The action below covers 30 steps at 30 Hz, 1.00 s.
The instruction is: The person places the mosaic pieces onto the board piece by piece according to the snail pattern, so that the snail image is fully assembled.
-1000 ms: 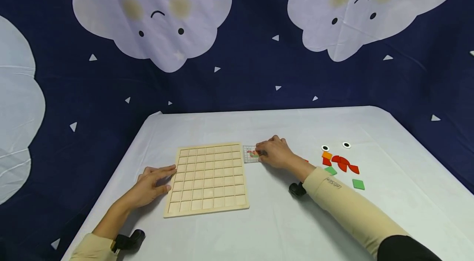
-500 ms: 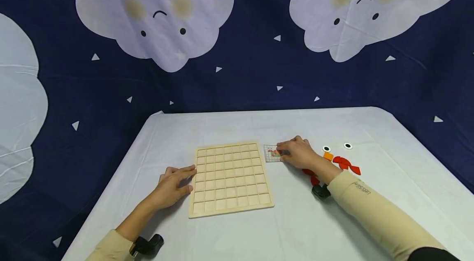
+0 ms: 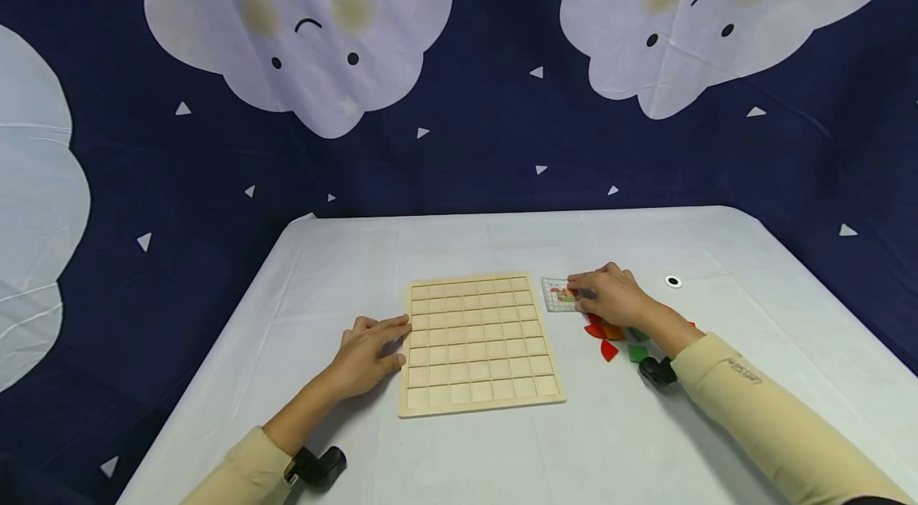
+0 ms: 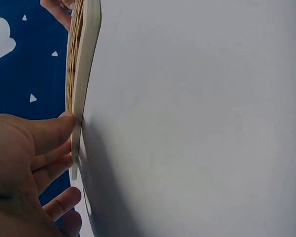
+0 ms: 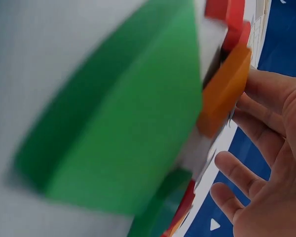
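Observation:
A pale wooden grid board (image 3: 479,346) lies flat on the table in the head view. My left hand (image 3: 373,354) touches its left edge; in the left wrist view the thumb (image 4: 52,133) and fingertips meet the board's side. To the board's right lies a small printed pattern card (image 3: 559,295). My right hand (image 3: 613,298) rests its fingers on the card's right part, which they cover. Below that hand are red pieces (image 3: 609,350) and green pieces (image 3: 637,354). A blurred green piece (image 5: 133,113) and an orange piece (image 5: 226,91) show close in the right wrist view.
A white disc with a black dot (image 3: 672,282) lies right of my right hand. My right forearm hides some pieces. The white-covered table (image 3: 344,250) ends at a dark blue cloth (image 3: 488,170) printed with clouds. Black wrist cameras (image 3: 320,467) sit on the arms.
The board has slid to the right with my left hand against its edge. The card has moved right together with my right hand, which now overlaps more of the loose pieces.

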Available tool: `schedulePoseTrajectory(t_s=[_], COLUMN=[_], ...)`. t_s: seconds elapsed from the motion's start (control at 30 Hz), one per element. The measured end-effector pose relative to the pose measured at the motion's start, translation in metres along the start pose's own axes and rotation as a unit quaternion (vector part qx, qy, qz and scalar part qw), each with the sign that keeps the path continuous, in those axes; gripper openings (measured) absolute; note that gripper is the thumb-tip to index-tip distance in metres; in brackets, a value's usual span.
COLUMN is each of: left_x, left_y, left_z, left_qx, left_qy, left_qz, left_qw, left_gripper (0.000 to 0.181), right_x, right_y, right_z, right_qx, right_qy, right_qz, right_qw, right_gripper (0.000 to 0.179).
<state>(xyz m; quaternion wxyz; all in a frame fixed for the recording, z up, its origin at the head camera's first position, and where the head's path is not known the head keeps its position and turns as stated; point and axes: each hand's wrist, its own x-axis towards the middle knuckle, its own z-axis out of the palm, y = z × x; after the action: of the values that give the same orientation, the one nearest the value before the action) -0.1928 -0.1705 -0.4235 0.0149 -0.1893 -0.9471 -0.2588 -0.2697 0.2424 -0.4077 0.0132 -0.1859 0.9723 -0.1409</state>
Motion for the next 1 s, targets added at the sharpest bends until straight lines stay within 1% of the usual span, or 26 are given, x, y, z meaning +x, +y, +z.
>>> schedulePoseTrajectory(t_s=[0.07, 0.23, 0.53, 0.77, 0.9, 1.0], left_x=[0.001, 0.006, 0.014, 0.015, 0.016, 0.018], left_y=[0.003, 0.011, 0.023, 0.026, 0.025, 0.025], left_z=[0.001, 0.003, 0.012, 0.014, 0.014, 0.015], left_qx=[0.0, 0.003, 0.025, 0.032, 0.02, 0.006], left_qy=[0.0, -0.003, -0.001, -0.001, -0.002, 0.001], left_qz=[0.003, 0.001, 0.002, -0.01, -0.012, -0.012], left_qw=[1.0, 1.0, 0.9997, 0.9994, 0.9997, 0.9999], left_gripper=[0.048, 0.048, 0.047, 0.048, 0.047, 0.047], right_x=[-0.001, -0.003, -0.004, -0.005, -0.005, -0.005], right_y=[0.002, 0.009, 0.018, 0.019, 0.02, 0.021], right_z=[-0.001, -0.004, -0.006, -0.009, -0.009, -0.008], right_qx=[0.001, -0.003, -0.004, 0.0, 0.003, 0.016], right_qy=[-0.004, -0.007, -0.007, -0.007, -0.005, -0.005], right_qz=[0.006, 0.007, 0.002, -0.004, -0.003, 0.006], right_qw=[1.0, 0.9999, 1.0, 1.0, 1.0, 0.9998], right_gripper=[0.041, 0.04, 0.039, 0.039, 0.039, 0.04])
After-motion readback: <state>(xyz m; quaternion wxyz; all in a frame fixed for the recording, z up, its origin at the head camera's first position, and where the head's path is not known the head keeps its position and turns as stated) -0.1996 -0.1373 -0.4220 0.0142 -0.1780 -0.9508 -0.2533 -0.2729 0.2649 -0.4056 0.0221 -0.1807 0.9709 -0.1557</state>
